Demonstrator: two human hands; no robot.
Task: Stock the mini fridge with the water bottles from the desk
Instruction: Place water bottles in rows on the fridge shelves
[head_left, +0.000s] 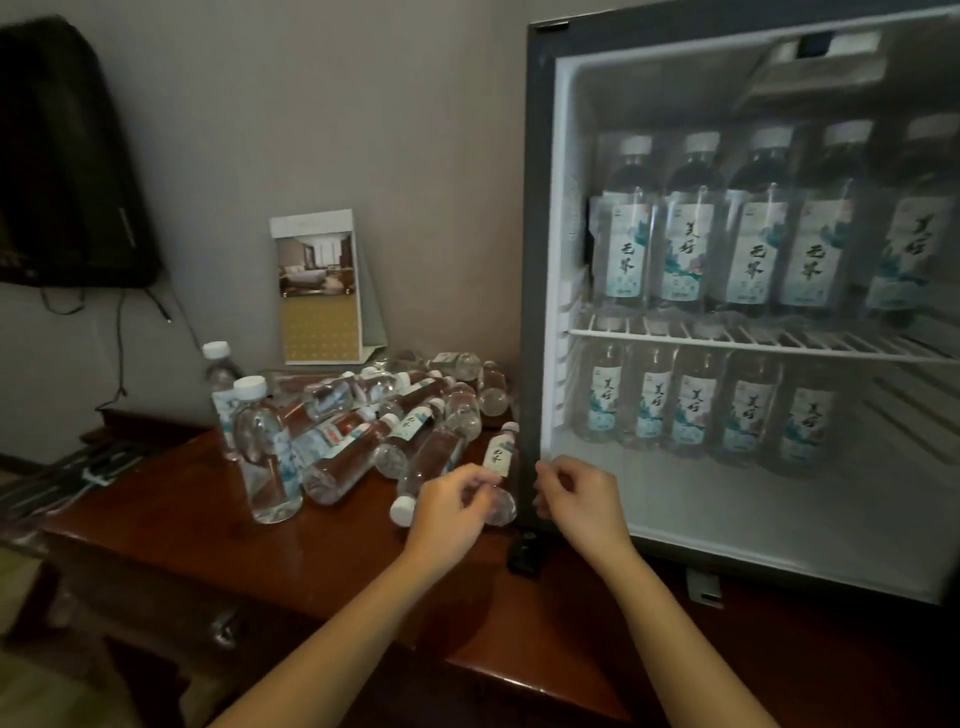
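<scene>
Centre bottom of frame: left hand closed around a lying water bottle on the wooden desk — right hand loosely curled, holding nothing, at the open mini fridge edge. Bottle pile centre-left; both fridge shelves lined with bottles.

We see a dim room; the brightest light glows from inside the fridge. The bottles there look soft and hazy, and straight lines bow toward the edges.
</scene>
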